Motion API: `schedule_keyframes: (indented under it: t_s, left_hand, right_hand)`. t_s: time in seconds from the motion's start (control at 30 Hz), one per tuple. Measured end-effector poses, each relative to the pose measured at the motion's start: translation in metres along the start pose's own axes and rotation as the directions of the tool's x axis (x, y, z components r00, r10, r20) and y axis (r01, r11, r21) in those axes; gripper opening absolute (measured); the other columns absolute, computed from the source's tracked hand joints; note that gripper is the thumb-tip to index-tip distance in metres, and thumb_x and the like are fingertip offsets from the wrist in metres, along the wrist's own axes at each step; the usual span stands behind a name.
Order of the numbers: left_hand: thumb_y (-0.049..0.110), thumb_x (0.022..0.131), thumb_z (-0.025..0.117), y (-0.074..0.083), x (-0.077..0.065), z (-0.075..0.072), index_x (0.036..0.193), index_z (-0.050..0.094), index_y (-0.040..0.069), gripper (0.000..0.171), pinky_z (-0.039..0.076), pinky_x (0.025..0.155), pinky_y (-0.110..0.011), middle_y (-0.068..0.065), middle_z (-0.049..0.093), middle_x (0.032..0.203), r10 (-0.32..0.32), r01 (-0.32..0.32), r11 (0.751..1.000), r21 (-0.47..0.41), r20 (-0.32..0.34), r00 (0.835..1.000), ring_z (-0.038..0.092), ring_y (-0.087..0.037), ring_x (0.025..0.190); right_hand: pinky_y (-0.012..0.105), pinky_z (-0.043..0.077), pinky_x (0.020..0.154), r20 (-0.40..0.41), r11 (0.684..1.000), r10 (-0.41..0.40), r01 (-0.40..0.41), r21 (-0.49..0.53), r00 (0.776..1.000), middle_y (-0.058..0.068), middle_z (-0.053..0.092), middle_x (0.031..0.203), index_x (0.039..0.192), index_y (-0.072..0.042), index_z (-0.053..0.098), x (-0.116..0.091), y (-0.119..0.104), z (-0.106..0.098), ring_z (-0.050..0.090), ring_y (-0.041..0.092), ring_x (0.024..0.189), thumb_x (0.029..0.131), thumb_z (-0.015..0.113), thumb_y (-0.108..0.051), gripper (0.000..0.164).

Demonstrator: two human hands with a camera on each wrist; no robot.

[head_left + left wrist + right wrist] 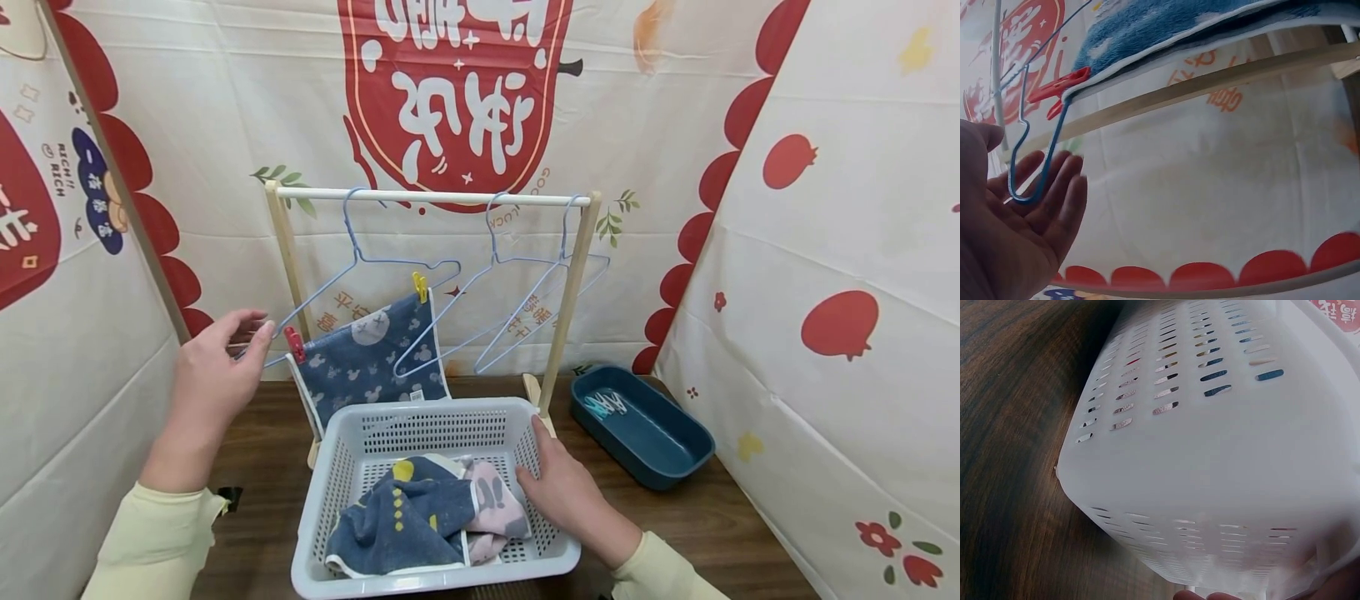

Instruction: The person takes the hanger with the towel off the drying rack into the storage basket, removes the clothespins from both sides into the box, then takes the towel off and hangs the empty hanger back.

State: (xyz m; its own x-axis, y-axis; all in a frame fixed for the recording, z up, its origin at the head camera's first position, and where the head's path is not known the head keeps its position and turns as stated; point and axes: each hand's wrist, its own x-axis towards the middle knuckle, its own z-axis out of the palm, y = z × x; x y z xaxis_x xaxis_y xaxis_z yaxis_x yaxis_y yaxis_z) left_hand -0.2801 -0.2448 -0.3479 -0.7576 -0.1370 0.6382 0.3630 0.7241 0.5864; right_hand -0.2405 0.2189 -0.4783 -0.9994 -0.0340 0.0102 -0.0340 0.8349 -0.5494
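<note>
My left hand is at the left end of a blue wire hanger. In the left wrist view the hanger's rounded end lies against loosely spread fingers, with the thumb apart. From this hanger a dark blue patterned towel hangs aslant, clipped by a red clothespin and a yellow clothespin. My right hand grips the right side of a white plastic basket, thumb over the rim. Inside lie a crumpled blue towel and a pink-and-grey cloth.
A wooden rack with a white rail stands behind the basket. Two bare blue hangers hang toward its right end. On the brown table, a dark teal tray holds several clothespins. Printed cloth walls enclose the back and sides.
</note>
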Motion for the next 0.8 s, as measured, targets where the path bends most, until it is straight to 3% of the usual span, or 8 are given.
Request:
schedule_keyframes:
  t_s: [0.07,0.2,0.47,0.63,0.8]
  left_hand:
    - [0.039,0.112,0.065,-0.004,-0.002,0.001,0.141,0.073,0.009,0.043,0.043,0.080,-0.003,-0.019,0.077,0.124,-0.025,0.026,0.999,-0.031,0.010,1.000,0.072,-0.038,0.111]
    - [0.041,0.112,0.065,-0.009,-0.004,0.003,0.142,0.074,0.011,0.043,0.047,0.074,-0.006,-0.018,0.078,0.122,-0.063,0.065,0.995,-0.080,0.028,0.998,0.071,-0.030,0.105]
    - [0.034,0.112,0.069,-0.016,-0.004,0.012,0.141,0.075,0.007,0.040,0.055,0.074,-0.008,-0.022,0.079,0.120,-0.068,0.076,0.976,-0.205,0.048,0.997,0.070,0.011,0.089]
    - [0.027,0.110,0.072,-0.019,-0.001,0.019,0.137,0.077,0.003,0.036,0.058,0.072,-0.012,-0.024,0.080,0.116,-0.064,0.070,0.960,-0.270,0.032,0.997,0.072,0.010,0.085]
    - [0.023,0.108,0.077,-0.015,-0.003,0.022,0.133,0.079,0.004,0.032,0.058,0.072,-0.011,-0.023,0.080,0.113,-0.048,0.046,0.961,-0.274,-0.001,0.999,0.073,0.008,0.084]
  right_hand:
    - [0.070,0.059,0.096,-0.014,0.999,-0.033,0.033,-0.020,0.999,0.025,0.048,0.165,0.178,-0.022,0.020,0.006,0.010,0.006,0.069,0.040,0.125,0.106,0.071,-0.043,0.090]
    - [0.070,0.060,0.095,-0.017,0.999,-0.040,0.040,-0.030,0.999,0.026,0.050,0.162,0.178,-0.023,0.019,0.008,0.013,0.008,0.070,0.039,0.123,0.107,0.070,-0.044,0.090]
    - [0.067,0.059,0.099,0.001,1.000,0.015,-0.015,-0.020,1.000,0.025,0.050,0.163,0.176,-0.015,0.024,-0.004,-0.007,-0.003,0.069,0.037,0.126,0.106,0.073,-0.033,0.088]
    - [0.066,0.059,0.099,0.000,0.999,0.018,-0.018,-0.027,1.000,0.025,0.051,0.162,0.176,-0.014,0.024,-0.003,-0.007,-0.003,0.069,0.036,0.125,0.106,0.073,-0.032,0.087]
    - [0.066,0.060,0.098,0.005,1.000,0.024,-0.023,-0.015,1.000,0.024,0.051,0.162,0.176,-0.015,0.024,-0.003,-0.006,-0.003,0.069,0.036,0.125,0.107,0.072,-0.032,0.086]
